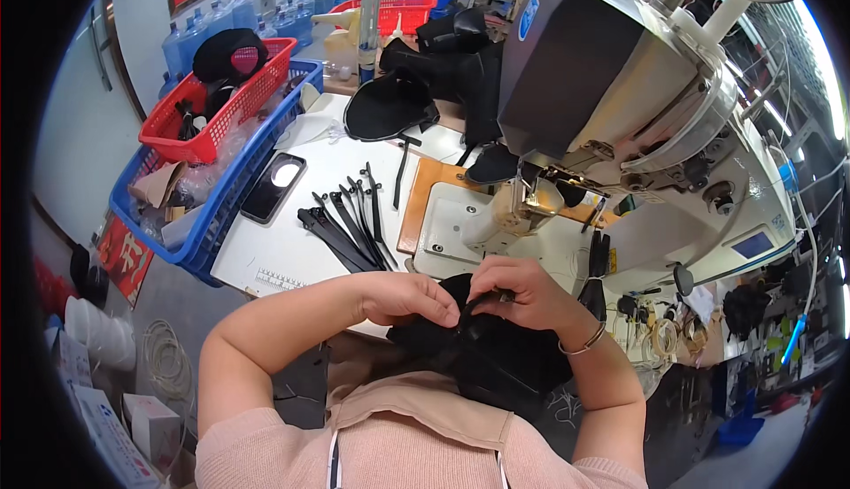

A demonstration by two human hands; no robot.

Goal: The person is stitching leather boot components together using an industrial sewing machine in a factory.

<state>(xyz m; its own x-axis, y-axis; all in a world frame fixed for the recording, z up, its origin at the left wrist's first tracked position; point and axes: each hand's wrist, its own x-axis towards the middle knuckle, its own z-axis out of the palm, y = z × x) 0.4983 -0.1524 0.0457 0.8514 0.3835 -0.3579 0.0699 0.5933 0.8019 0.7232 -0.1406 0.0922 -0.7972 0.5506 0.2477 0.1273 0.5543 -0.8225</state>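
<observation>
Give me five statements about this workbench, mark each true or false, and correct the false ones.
1. The left hand and right hand both hold black material. True.
2. The phone lies right of the sewing machine. False: the phone lies left of it.
3. A red basket rests on the blue basket. True.
4. The black straps hang from the sewing machine. False: they lie on the white table.
5. A bracelet circles the right wrist. True.
</observation>
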